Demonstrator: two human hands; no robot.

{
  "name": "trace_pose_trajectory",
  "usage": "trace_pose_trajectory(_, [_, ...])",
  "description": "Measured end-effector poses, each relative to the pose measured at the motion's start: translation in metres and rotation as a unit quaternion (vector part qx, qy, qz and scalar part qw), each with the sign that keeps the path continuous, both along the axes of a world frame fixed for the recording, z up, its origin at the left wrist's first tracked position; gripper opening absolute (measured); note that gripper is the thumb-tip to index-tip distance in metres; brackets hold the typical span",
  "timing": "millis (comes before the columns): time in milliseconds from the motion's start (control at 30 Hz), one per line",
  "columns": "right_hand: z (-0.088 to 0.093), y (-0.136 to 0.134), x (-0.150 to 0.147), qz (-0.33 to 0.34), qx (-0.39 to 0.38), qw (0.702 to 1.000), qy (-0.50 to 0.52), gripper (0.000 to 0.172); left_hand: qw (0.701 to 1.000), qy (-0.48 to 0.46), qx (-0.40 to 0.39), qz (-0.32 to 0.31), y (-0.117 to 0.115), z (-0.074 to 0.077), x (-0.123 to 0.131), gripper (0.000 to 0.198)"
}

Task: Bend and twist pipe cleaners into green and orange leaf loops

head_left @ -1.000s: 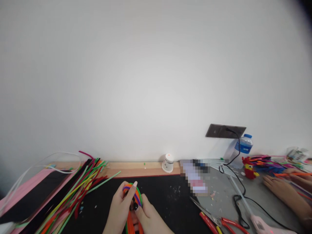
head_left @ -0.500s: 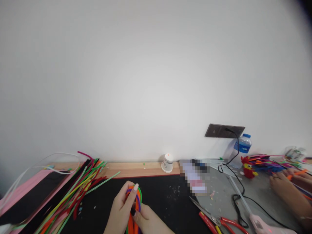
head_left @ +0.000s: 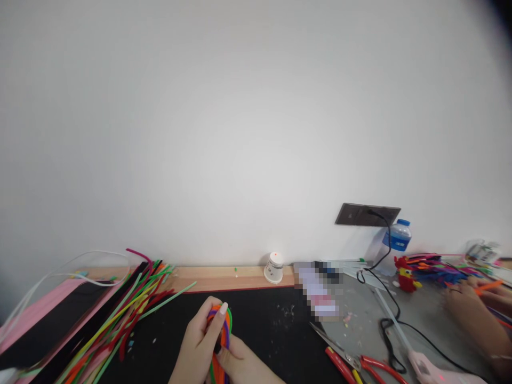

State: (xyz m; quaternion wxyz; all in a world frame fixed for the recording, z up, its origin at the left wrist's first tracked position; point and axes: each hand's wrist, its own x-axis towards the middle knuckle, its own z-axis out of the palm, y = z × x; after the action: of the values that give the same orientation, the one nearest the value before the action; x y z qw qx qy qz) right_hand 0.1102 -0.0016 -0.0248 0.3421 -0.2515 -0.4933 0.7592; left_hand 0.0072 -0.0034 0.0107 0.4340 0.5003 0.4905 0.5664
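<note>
My left hand pinches the top of a looped bundle of pipe cleaners in orange, purple and green. Thumb and fingers close around the bend from the left. Lower down and to the right, my right hand grips the same bundle, its dark-nailed thumb pressed against the strands. The lower ends run out of view at the bottom edge. Both hands are held over a black mat. To the left lies a heap of loose pipe cleaners in many colours.
A paper cup stands upside down by the wall. On the right lie scissors, red-handled pliers, a pink glue gun and its black cord. Behind are a water bottle and a red figure. Another person's hand works far right.
The bundle has turned slightly between my hands, and a green strand now shows at its lower left. My hands stay in nearly the same place.
</note>
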Motion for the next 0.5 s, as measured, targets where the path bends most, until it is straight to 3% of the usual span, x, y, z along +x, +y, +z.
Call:
trace_pose_trajectory(233, [-0.003, -0.001, 0.001, -0.006, -0.053, 0.998, -0.042, 0.052, 0.998, 0.055, 0.024, -0.026, 0.001, -0.005, -0.005, 0.021])
trace_pose_trajectory(367, [-0.002, 0.004, 0.0, 0.003, 0.019, 0.997, -0.068, 0.051, 0.998, 0.055, 0.011, -0.026, 0.001, -0.002, -0.007, 0.023])
trace_pose_trajectory(500, [-0.003, 0.012, -0.001, -0.081, -0.023, 0.996, -0.043, 0.048, 0.999, -0.009, 0.008, -0.047, 0.007, -0.006, -0.008, 0.034])
